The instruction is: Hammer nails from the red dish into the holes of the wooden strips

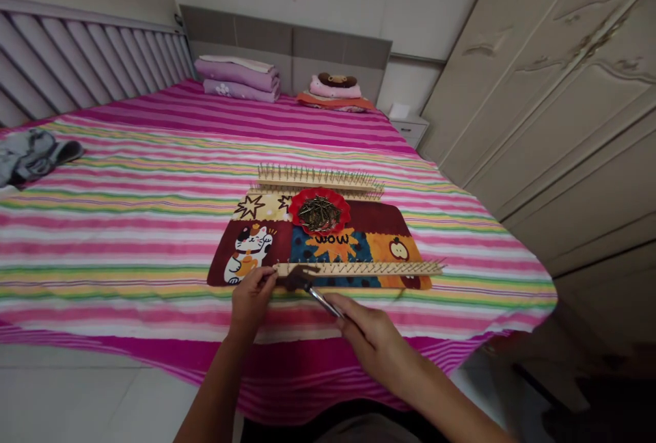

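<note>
My right hand [379,340] is closed around the metal handle of a hammer [320,299]. The hammer's dark head lies over the left part of a pale wooden strip [333,269], from which a row of thin nails sticks up. At the strip's left end, my left hand [253,296] has its fingertips pinched together; whatever is between them is too small to make out. Beyond the strip stands a red scalloped bowl [348,210] with many loose nails [318,215] in it. The strip and bowl rest on a patterned mat [277,231].
Behind the bowl lie more nail-studded wooden strips [318,180]. The bed is covered by a striped sheet [128,224]. Folded purple bedding [238,77] and another folded pile [335,91] sit near the headboard. Grey clothing [35,156] lies at left; a wardrobe [538,87] stands right.
</note>
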The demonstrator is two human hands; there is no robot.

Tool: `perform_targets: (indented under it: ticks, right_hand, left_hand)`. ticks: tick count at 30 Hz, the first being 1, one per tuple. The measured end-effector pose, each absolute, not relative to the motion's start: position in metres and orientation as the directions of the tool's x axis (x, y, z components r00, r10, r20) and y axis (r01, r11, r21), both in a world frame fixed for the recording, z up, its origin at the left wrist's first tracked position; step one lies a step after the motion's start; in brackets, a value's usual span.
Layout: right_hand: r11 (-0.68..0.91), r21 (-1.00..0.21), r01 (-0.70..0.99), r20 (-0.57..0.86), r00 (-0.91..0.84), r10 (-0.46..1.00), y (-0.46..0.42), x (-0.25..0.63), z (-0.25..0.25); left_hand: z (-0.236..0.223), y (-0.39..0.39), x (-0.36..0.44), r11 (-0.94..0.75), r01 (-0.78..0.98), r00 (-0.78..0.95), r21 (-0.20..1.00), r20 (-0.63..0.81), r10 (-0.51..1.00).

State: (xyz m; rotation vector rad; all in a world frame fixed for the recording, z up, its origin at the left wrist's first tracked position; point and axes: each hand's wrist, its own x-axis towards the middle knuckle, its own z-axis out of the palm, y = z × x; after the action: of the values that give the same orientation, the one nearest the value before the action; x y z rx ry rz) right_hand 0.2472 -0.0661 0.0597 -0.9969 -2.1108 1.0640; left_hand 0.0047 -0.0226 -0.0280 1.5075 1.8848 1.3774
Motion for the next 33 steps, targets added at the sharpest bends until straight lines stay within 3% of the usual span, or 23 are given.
perform_targets:
  ticks: [6, 9, 12, 16, 20, 22, 24, 33]
  right_hand:
    - [0.065, -0.895, 0.442, -0.152, -0.439, 0.885, -0.104, 0.314, 0.005]
    - [-0.252, -0.877, 0.408, -0.377, -0.262, 0.889, -0.121, 0.341, -0.034]
    - [-0.525, -0.797, 0.298, -0.582, -0.153, 0.798, -0.132, 0.357, -0.06]
    - [-0.562, -0.792, 0.237, -0.6, -0.14, 0.787, -0.134, 0.362, -0.069]
    - [-0.565, -0.799, 0.207, -0.597, -0.157, 0.787, -0.131, 0.36, -0.066]
    - [-0.563, -0.802, 0.197, -0.593, -0.16, 0.789, -0.13, 0.36, -0.064]
    - [-0.573, -0.798, 0.189, -0.601, -0.166, 0.782, -0.13, 0.359, -0.062]
    - [-0.595, -0.797, 0.105, -0.604, -0.18, 0.777, -0.128, 0.36, -0.07]
  left_hand:
    - [-0.024, -0.036, 0.006, -0.021, 0.514, -0.442, 0.857, 0.286, 0.85]
    - [-0.012, -0.048, 0.015, -0.016, 0.628, -0.474, 0.778, 0.399, 0.785]
    - [0.01, -0.044, 0.029, -0.08, 0.727, -0.364, 0.682, 0.481, 0.798]
    - [0.044, -0.001, 0.057, -0.225, 0.8, 0.001, 0.557, 0.373, 0.928]
    - [0.066, 0.059, 0.094, -0.311, 0.902, 0.31, 0.3, 0.051, 0.949]
    - [0.069, 0.083, 0.109, -0.328, 0.928, 0.353, 0.175, -0.141, 0.925]
    - [0.067, 0.099, 0.12, -0.347, 0.931, 0.364, 0.112, -0.237, 0.901]
    - [0.047, 0.11, 0.126, -0.42, 0.901, 0.433, 0.104, -0.243, 0.868]
